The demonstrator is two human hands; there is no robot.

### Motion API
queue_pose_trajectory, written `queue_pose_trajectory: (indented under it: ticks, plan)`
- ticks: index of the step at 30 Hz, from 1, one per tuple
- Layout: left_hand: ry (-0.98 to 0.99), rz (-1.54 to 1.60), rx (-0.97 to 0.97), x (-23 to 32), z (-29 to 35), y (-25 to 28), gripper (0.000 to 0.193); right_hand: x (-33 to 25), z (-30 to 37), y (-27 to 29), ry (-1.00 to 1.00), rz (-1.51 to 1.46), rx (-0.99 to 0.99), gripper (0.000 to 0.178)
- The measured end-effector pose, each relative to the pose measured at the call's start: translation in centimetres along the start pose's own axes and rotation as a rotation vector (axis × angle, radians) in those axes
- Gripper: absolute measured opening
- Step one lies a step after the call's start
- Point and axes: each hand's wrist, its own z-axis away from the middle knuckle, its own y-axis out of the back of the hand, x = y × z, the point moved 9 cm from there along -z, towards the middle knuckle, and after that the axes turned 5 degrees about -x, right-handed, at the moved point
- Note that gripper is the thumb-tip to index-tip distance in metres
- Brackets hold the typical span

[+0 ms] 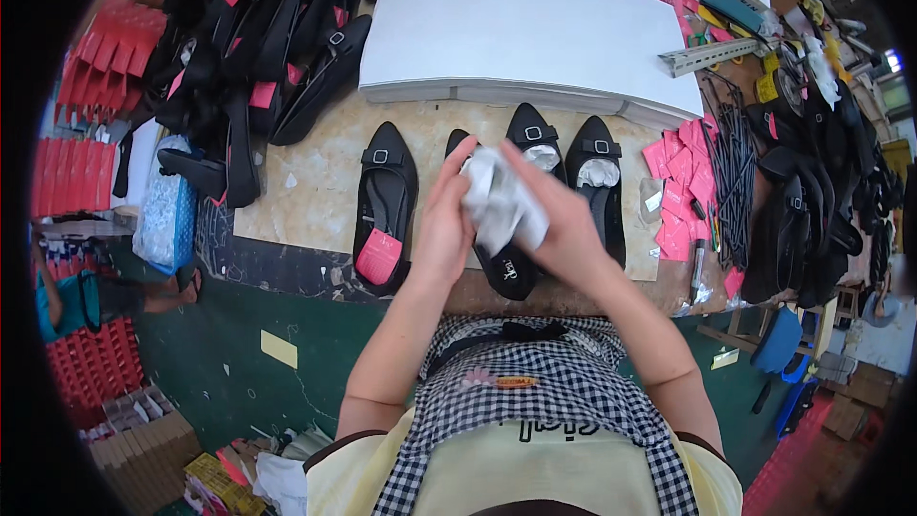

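Note:
Between my two palms is a wad of crumpled white paper, partly smeared by motion. My left hand presses it from the left. From the other side my right hand closes over it. Directly below lies a black pointed flat shoe, its middle hidden by the hands and paper. To the left, a buckled black flat holds a pink card at its heel. Two more black flats, one behind my right hand and one further right, have white paper stuffed in their toes.
A stack of white paper sheets lies beyond the shoes. Black shoes pile up at the far left. Pink cards, black sticks and a marker lie to the right, beside more black shoes. Red racks stand at left.

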Motion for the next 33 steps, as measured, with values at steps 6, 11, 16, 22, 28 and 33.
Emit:
queue_pose_trajectory:
  ticks: [6, 11, 16, 22, 28, 33]
  plan:
    - [-0.263, -1.590, -0.435, -3.3, 5.7, -4.1, 0.023, 6.8, -0.6, -4.1, -0.244, 0.238, -0.259, 0.022]
    - [-0.492, -1.689, -0.375, -5.4, 7.1, -4.6, 0.027, 4.7, -3.0, -10.2, 0.165, 0.819, -0.164, 0.018]
    - [-0.566, -1.686, -0.310, -5.8, 6.5, -4.1, 0.027, 8.1, -2.8, -8.1, 0.151, 0.406, -0.097, 0.056]
    - [-0.465, -1.781, -0.430, -5.5, 7.0, -5.6, 0.022, 8.8, -5.7, -5.7, -0.046, 0.738, -0.142, 0.059]
    - [-0.220, -1.141, 0.318, -0.7, 5.2, 4.2, 0.047, 16.0, 8.4, 15.5, -0.371, 0.199, 0.586, 0.024]
    - [-0.086, -1.066, 0.016, -3.3, 1.7, 5.1, 0.061, 27.1, 22.7, 29.4, -1.148, 0.967, 0.639, 0.044]
